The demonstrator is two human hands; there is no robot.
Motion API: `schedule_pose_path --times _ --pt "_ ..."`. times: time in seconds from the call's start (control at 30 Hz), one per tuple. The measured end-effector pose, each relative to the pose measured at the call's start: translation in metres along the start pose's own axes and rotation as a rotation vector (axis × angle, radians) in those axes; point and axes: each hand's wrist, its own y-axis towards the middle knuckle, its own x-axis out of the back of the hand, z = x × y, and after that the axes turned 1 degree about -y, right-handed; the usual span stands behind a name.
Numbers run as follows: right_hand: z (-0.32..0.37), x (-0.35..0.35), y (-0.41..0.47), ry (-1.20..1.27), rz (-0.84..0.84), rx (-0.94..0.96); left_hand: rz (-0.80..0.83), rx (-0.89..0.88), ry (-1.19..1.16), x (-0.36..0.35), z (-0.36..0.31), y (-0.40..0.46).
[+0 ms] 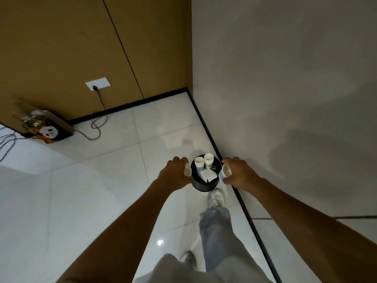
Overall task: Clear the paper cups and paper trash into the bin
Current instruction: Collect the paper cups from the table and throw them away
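- box (52, 130) with a panda print at 10 o'clock on the floor (91, 180), against the brown wall (61, 48); clear wrappers stick out of its top
- socket (98, 83) on the brown wall at 11 o'clock; black cable (98, 119) plugged in, loops over the floor toward the box
- left hand (176, 170) at 9 o'clock of the bin; fingers curled round a cup (187, 169), mouth tipped toward the bin rim
- bin (204, 183), black, round, on the floor near frame centre, just beside the grey wall (285, 78); inside it two cups (199, 163) upright, side by side at 12 o'clock, and white paper (209, 176) at 6 o'clock
- right hand (237, 172) at 3 o'clock of the bin; fingers wrapped round a second cup (224, 172), mouth facing the camera, at the bin's edge
- shoe (216, 198) at 6 o'clock of the bin, blurred; second shoe (189, 258) lower down
- cannot tell if either held cup touches the bin
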Motion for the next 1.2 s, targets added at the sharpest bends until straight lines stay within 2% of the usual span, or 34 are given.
schedule_pose_path --times 0.27,0.5,0.87,1.2 --pt "-0.026 0.05 0.135 -0.066 0.085 0.04 -0.012 0.119 -0.052 0.012 -0.031 0.125" --pt "-0.038 0.047 0.22 -0.078 0.136 0.056 0.013 0.212 -0.144 0.003 -0.026 0.209" --pt "-0.089 -0.054 0.351 -0.073 0.139 0.004 -0.004 0.216 -0.265 -0.087 0.046 0.326" --pt "-0.14 -0.174 0.454 0.02 0.185 -0.044 0.137 0.164 -0.246 -0.219 0.097 0.449"
